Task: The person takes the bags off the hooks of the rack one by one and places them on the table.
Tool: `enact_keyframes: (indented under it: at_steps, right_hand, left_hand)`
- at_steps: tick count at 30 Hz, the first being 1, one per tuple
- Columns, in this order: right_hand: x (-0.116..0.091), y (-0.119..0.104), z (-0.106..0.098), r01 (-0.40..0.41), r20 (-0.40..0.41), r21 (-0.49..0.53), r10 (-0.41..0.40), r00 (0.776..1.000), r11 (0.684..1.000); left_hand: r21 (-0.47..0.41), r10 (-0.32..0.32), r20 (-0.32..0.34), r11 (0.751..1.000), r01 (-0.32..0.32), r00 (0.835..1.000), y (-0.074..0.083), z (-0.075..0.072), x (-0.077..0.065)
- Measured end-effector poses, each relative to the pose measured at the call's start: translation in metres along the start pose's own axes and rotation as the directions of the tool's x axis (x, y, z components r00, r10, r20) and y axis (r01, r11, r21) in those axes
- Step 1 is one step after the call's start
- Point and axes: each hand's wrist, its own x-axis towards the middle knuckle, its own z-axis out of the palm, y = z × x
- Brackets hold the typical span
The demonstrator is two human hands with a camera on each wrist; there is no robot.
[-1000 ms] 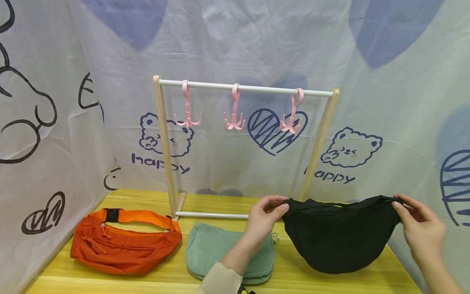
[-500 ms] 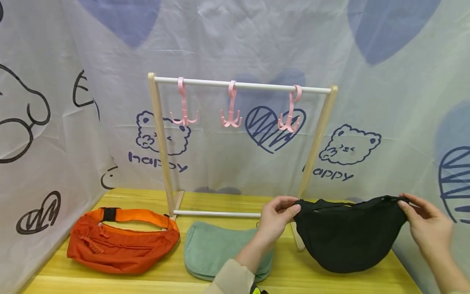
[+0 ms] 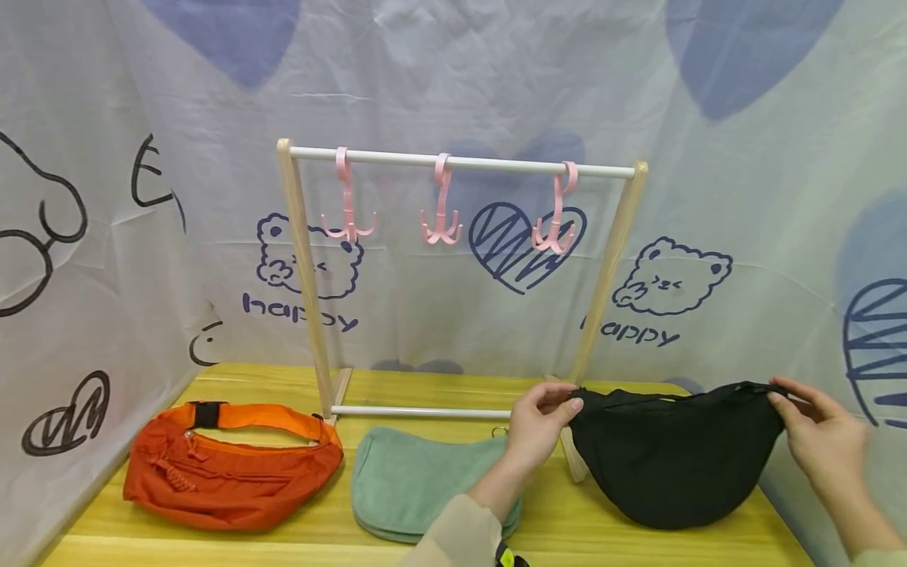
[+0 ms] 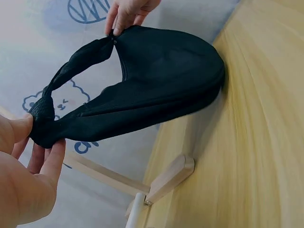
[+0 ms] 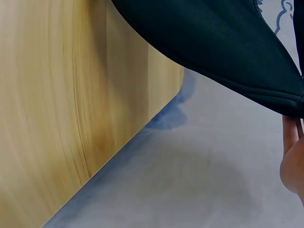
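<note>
A black crescent-shaped bag (image 3: 673, 457) hangs between my two hands at the right of the head view. My left hand (image 3: 536, 425) pinches its left upper corner, where the strap meets the body. The opposite corner is pinched by my right hand (image 3: 825, 437). In the left wrist view the black bag (image 4: 171, 71) shows its strap looped apart from the body, with its bottom close to the table. Only part of my right hand (image 5: 294, 161) shows in the right wrist view. Behind my left forearm lies a green bag (image 3: 418, 480), partly covered.
A rack with a white top bar (image 3: 496, 164) and wooden posts stands at the back. Pink hooks (image 3: 441, 213) hang from the bar. An orange-red waist bag (image 3: 227, 480) lies on the left of the yellow wooden table (image 3: 276, 547). Printed cloth (image 3: 397, 331) surrounds the table.
Both hands and the black bag have shifted slightly right, uncovering the rack's right foot. The head view has drifted a little. Both corners stay held.
</note>
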Motion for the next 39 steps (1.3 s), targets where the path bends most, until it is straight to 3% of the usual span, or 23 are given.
enact_keyframes:
  at_steps: [8, 13, 26, 32, 39]
  right_hand:
    - [0.006, 0.012, 0.001, 0.086, 0.051, -0.160, -0.079, 0.996, 0.983]
    - [0.009, 0.026, 0.004, 0.153, 0.132, -0.246, -0.123, 0.984, 0.957]
    - [0.008, 0.054, 0.018, 0.203, 0.234, -0.386, -0.117, 0.965, 0.900]
    - [0.008, 0.064, 0.023, 0.226, 0.318, -0.411, -0.093, 0.943, 0.883]
    - [0.008, 0.074, 0.026, 0.264, 0.434, -0.395, -0.074, 0.898, 0.880]
  left_hand:
    - [0.151, 0.030, 0.021, 0.988, -0.033, 0.999, -0.009, 0.001, 0.010]
    - [0.222, 0.005, 0.046, 0.975, -0.015, 0.999, -0.017, -0.001, 0.012]
    - [0.351, -0.075, 0.081, 0.935, 0.042, 0.994, -0.034, -0.006, 0.019]
    - [0.368, -0.070, 0.074, 0.929, 0.038, 0.995, -0.041, -0.008, 0.023]
    - [0.382, -0.097, 0.045, 0.921, 0.073, 0.994, -0.048, -0.008, 0.026]
